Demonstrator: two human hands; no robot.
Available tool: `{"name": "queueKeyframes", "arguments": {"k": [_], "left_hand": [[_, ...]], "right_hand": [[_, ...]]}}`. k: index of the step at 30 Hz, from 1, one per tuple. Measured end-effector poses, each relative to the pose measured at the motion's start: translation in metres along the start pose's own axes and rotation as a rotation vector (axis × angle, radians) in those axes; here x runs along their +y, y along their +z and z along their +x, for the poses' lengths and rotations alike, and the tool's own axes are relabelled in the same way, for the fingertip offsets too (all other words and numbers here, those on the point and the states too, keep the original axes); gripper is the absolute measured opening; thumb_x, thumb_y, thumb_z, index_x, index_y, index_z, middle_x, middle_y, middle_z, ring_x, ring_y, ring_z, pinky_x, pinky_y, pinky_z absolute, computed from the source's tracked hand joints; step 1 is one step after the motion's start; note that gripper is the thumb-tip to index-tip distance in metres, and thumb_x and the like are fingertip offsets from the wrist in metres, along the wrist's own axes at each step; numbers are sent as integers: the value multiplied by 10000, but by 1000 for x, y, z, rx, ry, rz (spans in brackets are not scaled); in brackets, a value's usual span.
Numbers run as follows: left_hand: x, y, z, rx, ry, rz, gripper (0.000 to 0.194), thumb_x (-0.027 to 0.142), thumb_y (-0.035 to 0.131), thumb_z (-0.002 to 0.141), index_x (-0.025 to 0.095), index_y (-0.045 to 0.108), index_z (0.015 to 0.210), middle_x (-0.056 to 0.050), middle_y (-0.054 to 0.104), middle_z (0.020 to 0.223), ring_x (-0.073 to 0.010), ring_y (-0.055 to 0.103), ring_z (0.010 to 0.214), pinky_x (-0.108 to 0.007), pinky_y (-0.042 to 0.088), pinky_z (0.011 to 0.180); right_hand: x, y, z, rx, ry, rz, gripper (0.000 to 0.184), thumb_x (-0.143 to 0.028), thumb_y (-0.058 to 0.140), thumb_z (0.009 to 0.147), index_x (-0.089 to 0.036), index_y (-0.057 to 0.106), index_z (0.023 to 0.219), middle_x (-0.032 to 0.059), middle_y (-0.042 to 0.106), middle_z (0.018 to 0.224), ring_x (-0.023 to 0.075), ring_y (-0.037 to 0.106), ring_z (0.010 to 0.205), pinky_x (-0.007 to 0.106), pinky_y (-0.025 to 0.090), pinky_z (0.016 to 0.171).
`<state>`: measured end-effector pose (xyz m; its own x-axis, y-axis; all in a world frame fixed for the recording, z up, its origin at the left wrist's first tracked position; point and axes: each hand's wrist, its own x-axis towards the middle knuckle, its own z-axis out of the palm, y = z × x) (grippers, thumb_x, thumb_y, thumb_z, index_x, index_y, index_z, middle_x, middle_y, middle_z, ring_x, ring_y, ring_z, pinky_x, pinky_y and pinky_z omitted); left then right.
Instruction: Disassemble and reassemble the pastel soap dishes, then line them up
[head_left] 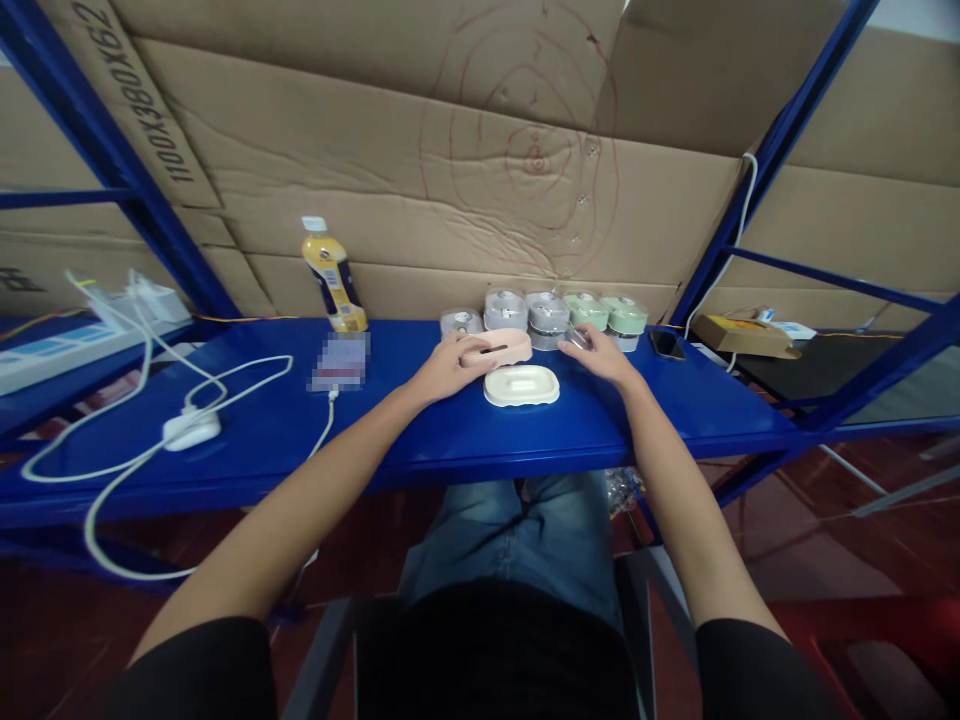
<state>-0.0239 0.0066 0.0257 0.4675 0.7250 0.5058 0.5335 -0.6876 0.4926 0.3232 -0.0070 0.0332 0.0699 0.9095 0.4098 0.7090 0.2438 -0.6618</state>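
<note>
My left hand (448,368) is closed on the left end of a pale pink oval tray (510,347) with a dark slot in it. Just in front of that, a cream oval shell (523,386) with a raised middle lies on the blue table, touched by neither hand. My right hand (604,358) has its thumb and fingers around a small clear piece, seemingly a clear lid (576,338); the fingers partly hide it. Behind both hands stand grey clear-topped containers (505,308) and green ones (624,315), some stacked.
A yellow drink bottle (335,280) stands at the back left, with a blurred-out phone-like item (340,362) on a cable before it. White cables and a charger (191,430) spread over the left side. A dark phone (667,345) lies right; cardboard (337,130) walls the back.
</note>
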Motion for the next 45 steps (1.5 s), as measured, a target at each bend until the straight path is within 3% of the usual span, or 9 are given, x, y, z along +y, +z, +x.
{"name": "queueKeyframes", "arguments": {"k": [10,17,29,32,35,37,39,42,45], "left_hand": [[9,28,-2,-27,39,-235,1062,644,948,710,179,497,1552,-220,611,1584,-424,607,1455,-574,499,1216],[13,39,-2,-63,109,-300,1094,608,963,704,190,474,1590,-220,609,1602,-448,607,1465,-590,503,1209],[14,34,-3,-156,220,-209,957,530,918,759,212,550,1583,-171,622,1623,-402,603,1488,-577,458,1258],[19,24,-7,-120,192,-109,924,498,899,777,219,558,1590,-153,651,1593,-409,622,1458,-571,470,1249],[24,10,-7,70,79,13,949,488,913,776,214,537,1603,-155,633,1600,-416,587,1483,-566,445,1273],[24,2,0,268,-59,112,971,492,894,815,209,473,1642,-172,586,1629,-422,541,1516,-570,425,1285],[22,-5,11,420,-226,189,972,504,840,882,215,383,1689,-191,551,1635,-440,503,1537,-584,422,1274],[13,-9,31,482,-459,201,967,563,791,923,215,332,1700,-228,563,1566,-485,530,1490,-615,456,1213],[5,-5,47,456,-615,198,948,589,808,904,173,386,1644,-260,562,1509,-487,564,1441,-592,481,1180]], "right_hand": [[-33,16,-14,-281,-413,141,888,-624,971,655,-289,733,1443,113,730,1495,370,686,1369,551,551,1156],[-45,38,-17,-320,-520,75,876,-661,988,644,-311,764,1415,87,791,1377,376,733,1271,558,552,1148],[-41,40,-18,-413,-498,81,935,-700,980,641,-342,728,1467,89,759,1412,388,684,1338,577,524,1183],[-29,30,-10,-210,-409,135,774,-792,809,808,-312,736,1411,110,754,1405,364,697,1300,549,556,1127],[-5,5,9,320,-252,102,610,-754,427,1066,-268,761,1223,145,769,1278,333,705,1228,532,562,1080],[17,-15,26,730,-72,-6,664,-694,268,1112,-225,735,1145,184,734,1182,361,697,1199,578,551,1057],[41,-31,44,974,128,-73,615,-643,283,1113,-199,708,1139,213,687,1207,378,688,1203,605,531,1064],[74,-47,65,1040,306,-42,448,-572,521,1054,-179,681,1196,243,660,1324,386,671,1269,589,516,1100],[97,-53,79,919,334,129,457,-546,609,1017,-163,673,1259,212,682,1367,352,665,1323,547,485,1177]]}}
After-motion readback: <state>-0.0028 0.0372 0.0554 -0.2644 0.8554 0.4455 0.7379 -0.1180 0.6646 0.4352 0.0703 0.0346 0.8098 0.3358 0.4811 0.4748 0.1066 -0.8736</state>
